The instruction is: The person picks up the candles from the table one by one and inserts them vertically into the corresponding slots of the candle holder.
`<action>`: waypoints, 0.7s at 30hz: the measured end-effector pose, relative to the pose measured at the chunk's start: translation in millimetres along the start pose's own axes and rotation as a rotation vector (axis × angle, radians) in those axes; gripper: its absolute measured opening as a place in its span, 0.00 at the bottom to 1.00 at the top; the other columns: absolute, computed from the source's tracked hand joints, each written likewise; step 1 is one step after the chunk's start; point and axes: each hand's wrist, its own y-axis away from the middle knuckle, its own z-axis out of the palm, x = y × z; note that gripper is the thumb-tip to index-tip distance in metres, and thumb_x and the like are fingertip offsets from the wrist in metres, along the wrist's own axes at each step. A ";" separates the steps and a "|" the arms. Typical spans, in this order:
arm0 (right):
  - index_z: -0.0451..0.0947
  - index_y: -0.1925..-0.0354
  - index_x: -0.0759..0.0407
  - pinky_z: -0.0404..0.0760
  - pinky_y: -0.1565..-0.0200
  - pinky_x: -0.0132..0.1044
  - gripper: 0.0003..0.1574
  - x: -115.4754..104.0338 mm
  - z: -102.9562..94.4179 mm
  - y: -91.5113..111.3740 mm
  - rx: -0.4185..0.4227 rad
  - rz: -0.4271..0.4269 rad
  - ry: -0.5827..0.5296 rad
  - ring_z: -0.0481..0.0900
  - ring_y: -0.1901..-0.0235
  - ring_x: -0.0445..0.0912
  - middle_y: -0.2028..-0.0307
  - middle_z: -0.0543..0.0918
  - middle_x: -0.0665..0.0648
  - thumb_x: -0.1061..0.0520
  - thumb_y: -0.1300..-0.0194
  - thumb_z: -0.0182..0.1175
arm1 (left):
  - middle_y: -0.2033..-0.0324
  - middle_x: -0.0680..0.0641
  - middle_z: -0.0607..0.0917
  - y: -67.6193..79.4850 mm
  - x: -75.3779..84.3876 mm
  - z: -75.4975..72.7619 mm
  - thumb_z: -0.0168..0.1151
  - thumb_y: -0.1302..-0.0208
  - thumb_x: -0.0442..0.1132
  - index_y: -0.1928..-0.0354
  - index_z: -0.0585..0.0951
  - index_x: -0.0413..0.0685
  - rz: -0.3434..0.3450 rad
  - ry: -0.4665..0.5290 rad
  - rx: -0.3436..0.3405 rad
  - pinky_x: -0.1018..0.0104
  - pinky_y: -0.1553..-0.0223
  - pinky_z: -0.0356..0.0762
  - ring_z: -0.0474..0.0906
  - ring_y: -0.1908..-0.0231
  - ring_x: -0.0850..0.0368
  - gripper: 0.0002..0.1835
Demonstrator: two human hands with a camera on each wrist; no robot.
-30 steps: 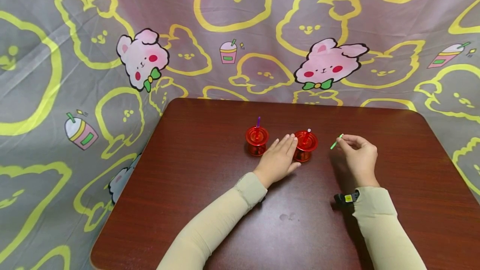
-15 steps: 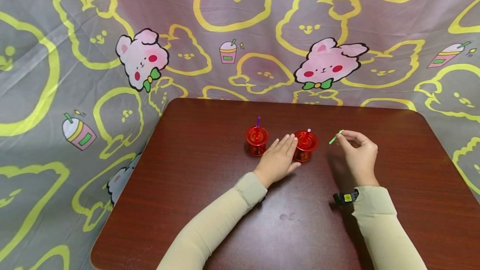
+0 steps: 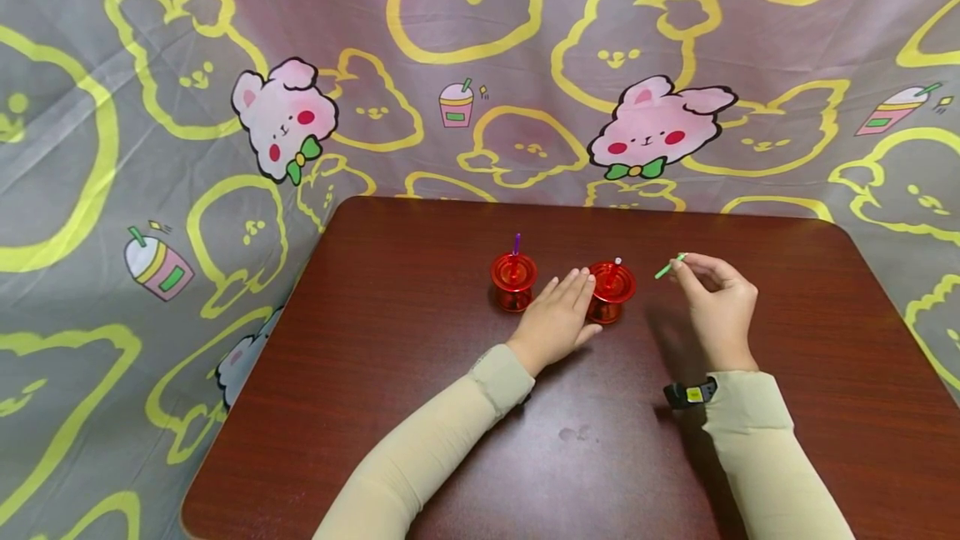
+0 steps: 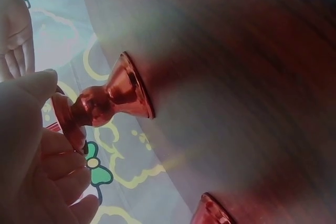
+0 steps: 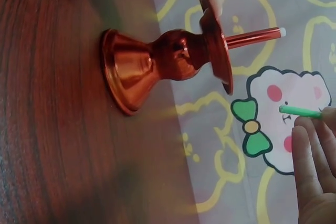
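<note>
Two shiny red candlesticks stand upright on the table. The left candlestick has a thin purple candle rising from its red tube. On the right candlestick, the red tube shows a small white tip. My left hand has its fingers extended, with the fingertips touching the left side of the right candlestick's dish rim. To the right of that candlestick, my right hand pinches a thin green candle between thumb and fingers, raised above the table and tilted. Its other end is hidden in the fingers.
Both candlesticks stand towards the back of the dark brown table. A grey curtain with yellow cartoon outlines hangs behind the table and along its left side. A black wrist strap circles my right wrist.
My right hand has raised the green candle slightly and brought it a little left and farther back. The left hand and both candlesticks stay where they were.
</note>
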 end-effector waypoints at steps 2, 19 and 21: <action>0.81 0.57 0.82 0.84 0.65 0.26 0.13 1.1 0.0 -0.4 0.006 -0.006 -0.019 0.87 0.73 0.39 0.69 0.88 0.48 0.71 0.39 0.68 | 0.23 0.45 0.62 0.1 0.1 -0.2 0.47 0.24 0.63 0.22 0.60 0.43 -0.001 0.002 -0.002 0.57 0.26 0.56 0.55 0.24 0.53 0.40; 0.83 0.57 0.78 0.83 0.64 0.24 0.12 -13.7 10.2 2.1 -0.035 -0.110 0.033 0.87 0.71 0.38 0.67 0.88 0.47 0.69 0.39 0.69 | 0.23 0.46 0.61 -0.6 0.8 -0.6 0.47 0.24 0.64 0.22 0.60 0.44 -0.005 0.004 -0.015 0.58 0.24 0.52 0.54 0.23 0.54 0.41; 0.83 0.57 0.78 0.83 0.64 0.24 0.12 -15.7 10.9 1.6 -0.036 -0.119 0.036 0.87 0.71 0.38 0.67 0.88 0.48 0.69 0.39 0.69 | 0.23 0.46 0.60 -0.8 0.9 -0.7 0.48 0.24 0.64 0.22 0.59 0.44 -0.006 0.004 -0.016 0.58 0.24 0.52 0.54 0.23 0.54 0.41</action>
